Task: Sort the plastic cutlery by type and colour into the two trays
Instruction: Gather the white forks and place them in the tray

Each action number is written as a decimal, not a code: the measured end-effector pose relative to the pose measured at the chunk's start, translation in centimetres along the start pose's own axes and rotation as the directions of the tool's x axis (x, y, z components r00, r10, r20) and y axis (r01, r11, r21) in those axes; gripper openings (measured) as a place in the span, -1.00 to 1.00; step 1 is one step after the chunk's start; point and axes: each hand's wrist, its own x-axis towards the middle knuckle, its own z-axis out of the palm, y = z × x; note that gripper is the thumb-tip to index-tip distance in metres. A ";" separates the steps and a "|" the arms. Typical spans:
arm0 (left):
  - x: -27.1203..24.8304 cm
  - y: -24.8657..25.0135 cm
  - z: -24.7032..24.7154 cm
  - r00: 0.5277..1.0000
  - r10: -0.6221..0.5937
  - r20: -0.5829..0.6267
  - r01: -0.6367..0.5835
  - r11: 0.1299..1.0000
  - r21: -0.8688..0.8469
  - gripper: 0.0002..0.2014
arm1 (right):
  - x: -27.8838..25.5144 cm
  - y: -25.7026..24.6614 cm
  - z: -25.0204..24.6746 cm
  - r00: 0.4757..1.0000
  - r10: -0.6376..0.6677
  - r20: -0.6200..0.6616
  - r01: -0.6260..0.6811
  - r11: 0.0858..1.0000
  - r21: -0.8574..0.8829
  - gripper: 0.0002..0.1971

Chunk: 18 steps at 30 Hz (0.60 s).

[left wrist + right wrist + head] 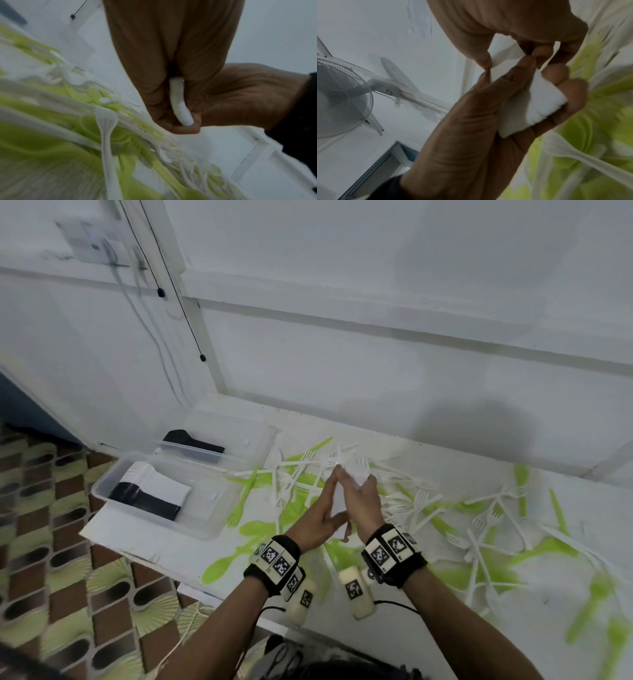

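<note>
Left of centre in the head view, two clear trays point(212, 522) sit side by side at the table's edge; the nearer holds black and white stacks, the farther point(263, 440) a black stack, types too blurred to name. Centre frame, both hands meet just above the table around a stack of white cutlery point(337, 505). Left hand point(315, 518) has fingers straight and pressed flat along one side of the stack; right hand point(363, 501) curls round the other side, thumb and fingertips pinching it. Left wrist view shows the nested stack point(179, 100) edge-on, squeezed between the two palms with a fingertip propping its lower end. Right wrist view shows the stack point(534, 104) wedged between thumb and fingers point(570, 86), the other hand's fingertips touching its top. Right of the hands, loose white forks point(424, 501) and green cutlery point(548, 549) lie tangled across the table point(582, 508), well apart from the trays. Handling, my read: pieces are very light, thin, stiff but springy, smooth, so a nested stack will probably shear or fan out if held loosely. Best grip is likely across the flat faces with one end blocked, squeezing evenly; tines snag neighbours, so lift clear of the pile.
</note>
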 end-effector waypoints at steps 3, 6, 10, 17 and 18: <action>-0.5 0.1 0.7 1.000 0.011 0.021 -0.012 0.999 0.031 -0.13 | 0.2 -0.5 -0.8 0.998 0.053 0.021 -0.054 0.996 0.065 -0.03; -0.9 -0.6 2.3 0.998 0.036 -0.047 -0.033 0.997 0.070 -0.11 | -0.1 -1.0 -1.8 1.000 0.008 0.023 -0.009 1.000 0.010 -0.17; -0.7 -2.2 3.8 0.987 0.015 -0.163 0.004 0.994 0.113 -0.06 | -1.0 -0.2 -2.0 0.997 -0.052 0.061 0.058 0.993 -0.103 -0.14; -3.7 -0.6 0.6 0.984 -0.029 -0.178 0.048 0.993 0.104 -0.22 | -2.5 -0.4 1.4 0.950 -0.247 0.191 0.279 0.947 -0.162 -0.23; -4.7 -0.3 -0.9 0.985 -0.028 -0.171 0.041 0.997 0.073 -0.29 | -2.7 -0.8 2.2 0.932 -0.300 0.204 0.335 0.927 -0.167 -0.24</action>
